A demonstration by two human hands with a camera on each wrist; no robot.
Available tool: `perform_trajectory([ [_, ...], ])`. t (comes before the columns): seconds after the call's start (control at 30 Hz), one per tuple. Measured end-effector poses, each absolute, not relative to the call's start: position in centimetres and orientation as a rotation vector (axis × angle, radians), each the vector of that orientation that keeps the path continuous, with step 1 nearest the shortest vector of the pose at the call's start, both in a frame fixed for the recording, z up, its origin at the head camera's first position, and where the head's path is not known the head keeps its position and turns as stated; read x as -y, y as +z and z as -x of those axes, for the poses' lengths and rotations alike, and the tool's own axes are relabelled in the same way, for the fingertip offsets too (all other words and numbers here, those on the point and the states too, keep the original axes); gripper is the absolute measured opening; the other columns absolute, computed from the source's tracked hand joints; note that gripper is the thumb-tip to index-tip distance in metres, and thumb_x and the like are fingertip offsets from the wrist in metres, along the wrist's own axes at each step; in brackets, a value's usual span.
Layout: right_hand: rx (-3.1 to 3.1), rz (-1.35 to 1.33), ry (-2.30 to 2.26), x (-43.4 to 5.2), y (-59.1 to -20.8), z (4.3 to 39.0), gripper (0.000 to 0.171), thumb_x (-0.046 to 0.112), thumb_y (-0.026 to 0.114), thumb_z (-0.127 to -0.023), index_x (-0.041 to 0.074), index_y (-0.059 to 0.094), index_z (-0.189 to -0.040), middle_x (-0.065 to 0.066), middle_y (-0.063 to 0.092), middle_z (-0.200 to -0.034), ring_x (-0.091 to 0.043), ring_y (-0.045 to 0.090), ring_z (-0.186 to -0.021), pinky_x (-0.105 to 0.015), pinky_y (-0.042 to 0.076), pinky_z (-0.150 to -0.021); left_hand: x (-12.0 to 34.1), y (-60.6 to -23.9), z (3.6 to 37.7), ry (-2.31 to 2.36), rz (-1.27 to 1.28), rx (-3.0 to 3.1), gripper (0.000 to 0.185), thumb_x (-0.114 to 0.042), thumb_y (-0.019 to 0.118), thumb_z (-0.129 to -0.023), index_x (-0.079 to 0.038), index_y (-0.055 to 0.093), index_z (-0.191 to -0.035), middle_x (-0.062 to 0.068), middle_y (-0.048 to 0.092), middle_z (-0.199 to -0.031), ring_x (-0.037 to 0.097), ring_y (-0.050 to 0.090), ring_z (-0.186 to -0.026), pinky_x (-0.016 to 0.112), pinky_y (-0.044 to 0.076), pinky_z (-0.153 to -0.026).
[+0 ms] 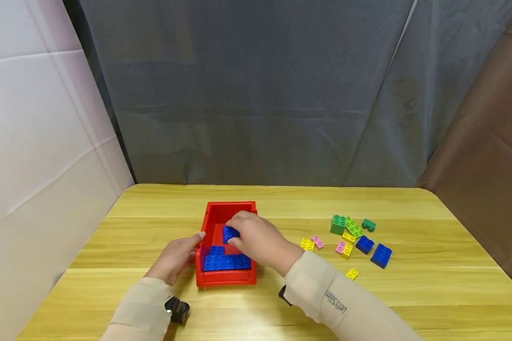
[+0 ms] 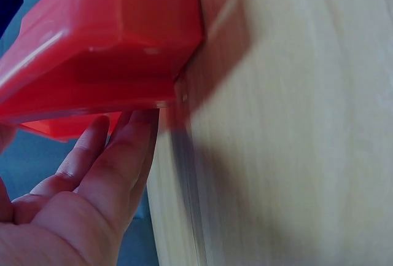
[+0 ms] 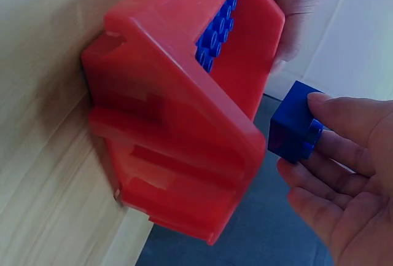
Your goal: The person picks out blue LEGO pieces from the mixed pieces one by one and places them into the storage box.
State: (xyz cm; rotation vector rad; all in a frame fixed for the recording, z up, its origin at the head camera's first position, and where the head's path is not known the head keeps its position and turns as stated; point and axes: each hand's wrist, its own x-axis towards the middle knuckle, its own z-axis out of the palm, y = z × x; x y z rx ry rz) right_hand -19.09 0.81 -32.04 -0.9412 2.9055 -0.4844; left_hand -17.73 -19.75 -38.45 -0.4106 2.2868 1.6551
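Fingers of the right hand [image 1: 258, 239] pinch a blue brick [image 1: 230, 233] over the red bin [image 1: 232, 206] mid-desk; the left hand [image 1: 176, 258], its grip spread flat, rests against the bin's left wall.

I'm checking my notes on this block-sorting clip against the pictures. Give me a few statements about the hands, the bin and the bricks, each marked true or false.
1. The right hand holds a blue brick over the red bin. True.
2. The left hand grips a yellow brick. False: it rests with straight fingers against the bin's outer side and holds nothing.
3. Blue bricks already lie inside the bin. True.
4. The bin holds green bricks as well. False: only blue ones show in it; the green bricks lie on the table to the right.
5. Loose bricks on the table include pink and yellow ones. True.
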Motion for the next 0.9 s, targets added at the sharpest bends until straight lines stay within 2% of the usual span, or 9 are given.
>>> perform_trajectory([
  [0.3,-2.919,0.955,-0.425,0.2,-32.6,19.7,0.045,0.027,0.067,-0.091,0.011,0.059,-0.132,-0.004,0.06,-0.127,-0.017,0.056,-0.116,-0.03,0.048,-0.098,19.6,-38.6,17.8,1.719,0.378,-2.292,0.069,-0.045,0.048,-0.098,0.014,0.045,-0.133,0.03,0.051,-0.131,0.04,0.053,-0.117,0.049,0.042,-0.104],
  [0.9,-2.89,0.922,-0.226,1.3,-33.5,20.5,0.043,0.025,0.069,-0.09,0.012,0.062,-0.13,-0.004,0.063,-0.123,-0.017,0.058,-0.113,-0.028,0.051,-0.094,19.7,-38.7,17.7,1.72,0.379,-2.286,0.069,-0.046,0.048,-0.098,0.013,0.044,-0.135,0.03,0.048,-0.134,0.042,0.048,-0.122,0.052,0.037,-0.107],
])
